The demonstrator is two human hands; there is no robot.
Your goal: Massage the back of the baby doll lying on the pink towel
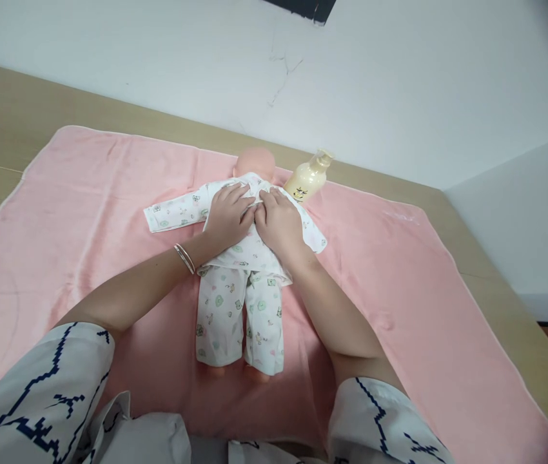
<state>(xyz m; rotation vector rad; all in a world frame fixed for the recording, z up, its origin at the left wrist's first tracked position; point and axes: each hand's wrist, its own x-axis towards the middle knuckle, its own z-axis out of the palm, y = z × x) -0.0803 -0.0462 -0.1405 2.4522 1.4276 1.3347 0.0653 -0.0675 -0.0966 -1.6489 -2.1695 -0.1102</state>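
A baby doll [253, 162] lies on a pink towel [85, 212], dressed in a white printed shirt [177, 211] and matching trousers [240, 316]. My left hand [228, 212] rests flat on the doll's chest, fingers stretched toward the collar. My right hand [280, 220] lies beside it on the shirt, fingers bent and pressing the fabric near the collar. The two hands touch at the middle of the shirt front. A silver bracelet [185, 258] sits on my left wrist.
A cream pump bottle [309, 177] lies tilted on the towel just right of the doll's head. The towel covers a wooden table [3, 109] set against a white wall. White cloth [148, 438] lies at the near edge.
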